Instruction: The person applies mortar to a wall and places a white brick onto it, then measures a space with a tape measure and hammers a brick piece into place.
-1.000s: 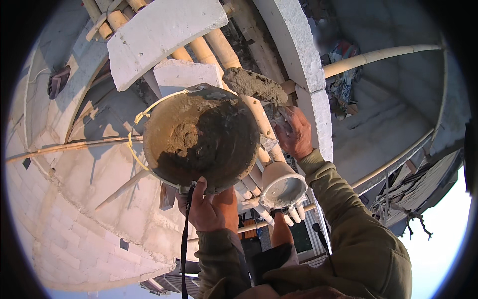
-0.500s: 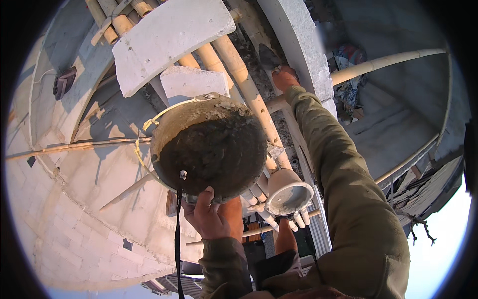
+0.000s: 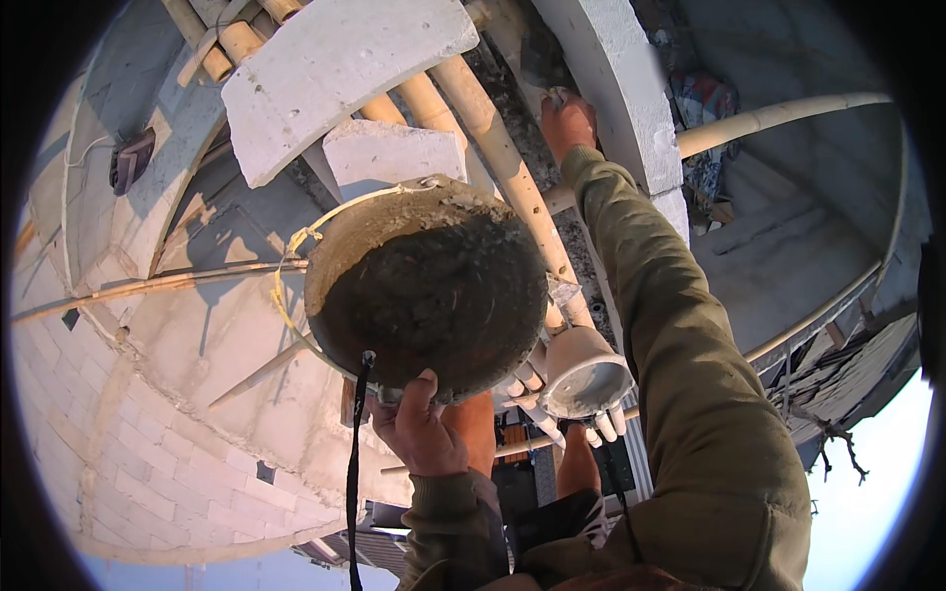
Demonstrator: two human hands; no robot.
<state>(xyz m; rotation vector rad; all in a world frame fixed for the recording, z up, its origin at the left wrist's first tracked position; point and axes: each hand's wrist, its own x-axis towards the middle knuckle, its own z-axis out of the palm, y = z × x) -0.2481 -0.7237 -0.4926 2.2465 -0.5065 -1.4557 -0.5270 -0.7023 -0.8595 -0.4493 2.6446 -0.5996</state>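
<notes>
A person's left hand is grasping the rim of a round, crusted bucket of wet, grainy mortar, over smooth bamboo poles; the right hand is gripping a trowel beside a white block wall.

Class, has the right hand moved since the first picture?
Yes: the right hand moved up the picture along the white wall, from below its joint to above it.

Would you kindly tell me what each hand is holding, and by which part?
The left hand holds the mortar bucket by its near rim, thumb over the edge. The right hand holds a trowel, apparently by its handle, which the fist mostly hides.
</notes>
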